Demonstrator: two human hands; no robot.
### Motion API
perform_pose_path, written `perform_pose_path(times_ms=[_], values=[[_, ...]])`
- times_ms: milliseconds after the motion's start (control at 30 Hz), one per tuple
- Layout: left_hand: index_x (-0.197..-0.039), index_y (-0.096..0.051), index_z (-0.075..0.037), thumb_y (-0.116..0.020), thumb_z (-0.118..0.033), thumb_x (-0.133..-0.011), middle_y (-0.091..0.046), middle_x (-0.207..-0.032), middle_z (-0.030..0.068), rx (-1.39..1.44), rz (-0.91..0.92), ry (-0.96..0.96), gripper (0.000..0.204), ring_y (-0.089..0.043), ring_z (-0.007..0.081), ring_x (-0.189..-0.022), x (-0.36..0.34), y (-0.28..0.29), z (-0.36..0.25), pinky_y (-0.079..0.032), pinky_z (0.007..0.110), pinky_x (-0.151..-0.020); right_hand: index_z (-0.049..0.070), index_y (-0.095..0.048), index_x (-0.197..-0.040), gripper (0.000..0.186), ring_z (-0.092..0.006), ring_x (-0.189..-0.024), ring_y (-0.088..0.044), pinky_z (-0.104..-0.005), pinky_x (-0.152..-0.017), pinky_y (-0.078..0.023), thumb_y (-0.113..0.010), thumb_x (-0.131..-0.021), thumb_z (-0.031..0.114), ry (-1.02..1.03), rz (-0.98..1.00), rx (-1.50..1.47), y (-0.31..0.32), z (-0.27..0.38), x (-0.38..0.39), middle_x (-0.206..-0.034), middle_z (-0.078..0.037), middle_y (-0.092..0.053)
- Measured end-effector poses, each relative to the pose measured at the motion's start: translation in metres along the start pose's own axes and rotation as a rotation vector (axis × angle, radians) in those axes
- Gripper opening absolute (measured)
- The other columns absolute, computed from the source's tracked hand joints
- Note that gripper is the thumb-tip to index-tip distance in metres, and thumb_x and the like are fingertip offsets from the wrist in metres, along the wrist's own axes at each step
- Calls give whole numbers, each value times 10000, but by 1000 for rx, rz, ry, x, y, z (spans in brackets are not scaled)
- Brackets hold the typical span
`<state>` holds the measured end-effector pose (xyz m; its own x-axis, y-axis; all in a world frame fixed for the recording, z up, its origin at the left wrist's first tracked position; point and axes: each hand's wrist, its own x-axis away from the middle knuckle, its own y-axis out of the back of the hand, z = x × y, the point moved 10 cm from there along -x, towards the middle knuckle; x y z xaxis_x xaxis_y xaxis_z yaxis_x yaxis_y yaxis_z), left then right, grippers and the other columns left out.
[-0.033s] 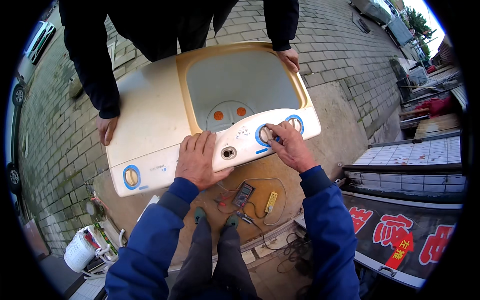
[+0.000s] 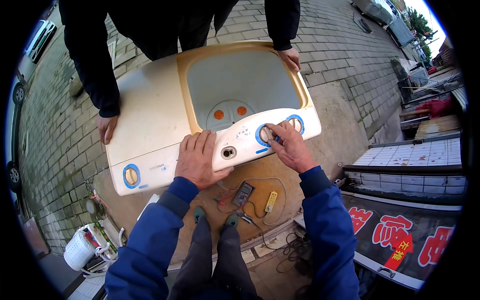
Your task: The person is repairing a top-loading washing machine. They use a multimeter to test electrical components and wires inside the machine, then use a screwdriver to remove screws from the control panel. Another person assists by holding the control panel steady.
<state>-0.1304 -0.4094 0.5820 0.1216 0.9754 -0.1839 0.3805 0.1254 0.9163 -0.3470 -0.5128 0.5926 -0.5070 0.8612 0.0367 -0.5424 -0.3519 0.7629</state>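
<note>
A cream twin-tub washing machine (image 2: 142, 100) has an open grey tub with two orange discs and a panel with blue-ringed dials. My left hand (image 2: 197, 160) grips the panel's front, fingers over the top and thumb along the lower edge, left of an empty round hole (image 2: 228, 153). My right hand (image 2: 290, 150) pinches the middle dial (image 2: 266, 133) between thumb and fingers, beside the right dial (image 2: 295, 123). Another person (image 2: 150, 25) in dark clothes stands across the machine; their hands (image 2: 108, 127) hold its left end and its right rim.
Below lie a multimeter (image 2: 243, 193) with leads, a yellow power strip (image 2: 271, 201) and coiled cables. A white basket with hoses (image 2: 80, 247) stands at lower left, a black sign (image 2: 372, 240) and stacked boards at right, paving around. Vehicles (image 2: 41, 42) are at far left.
</note>
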Motion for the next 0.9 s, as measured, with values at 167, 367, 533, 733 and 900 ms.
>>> perform_pose_path(times_ms=[167,367,533,733,900], values=[[-1443,-507,22,-851,-583,-709,-541,-1433,204,-2,21,7,1012,-483,375,-1340,-1,-1,-1,-324,526,-1190,24,-663,-1317,452,-265,-844,-605,-359,-777,-514,-650,-871,-47,84,-31,-27,-2,8,-1,-1015,-130,-579],[-1452,-494,22,-872,-543,-685,-529,-1446,214,-18,49,15,1024,-476,391,-1342,-3,-5,-2,-322,539,-1184,29,-691,-1271,448,-324,-977,-668,-388,-854,-556,-602,-849,-93,173,-26,-22,-3,12,-3,-1099,-152,-622],[-1449,-493,28,-880,-536,-672,-534,-1441,223,-24,60,28,1036,-470,409,-1348,-4,-6,-1,-315,551,-1190,27,-743,-1144,399,-333,-997,-659,-416,-880,-556,-620,-798,-129,298,-19,50,-3,18,-6,-1081,-153,-641],[-1401,-524,28,-874,-572,-667,-558,-1393,215,-65,16,-8,1011,-511,413,-1283,-6,-3,-5,-356,567,-1146,0,-706,-1179,353,-327,-966,-681,-390,-849,-581,-712,-831,-62,191,-121,-129,11,7,2,-1116,-171,-647],[-1395,-521,39,-902,-529,-619,-561,-1385,219,-49,41,-11,1033,-516,417,-1270,-9,-3,-6,-372,567,-1117,-8,-678,-1150,359,-313,-922,-701,-374,-795,-601,-818,-822,33,206,-253,-9,12,14,9,-1109,-163,-648]])
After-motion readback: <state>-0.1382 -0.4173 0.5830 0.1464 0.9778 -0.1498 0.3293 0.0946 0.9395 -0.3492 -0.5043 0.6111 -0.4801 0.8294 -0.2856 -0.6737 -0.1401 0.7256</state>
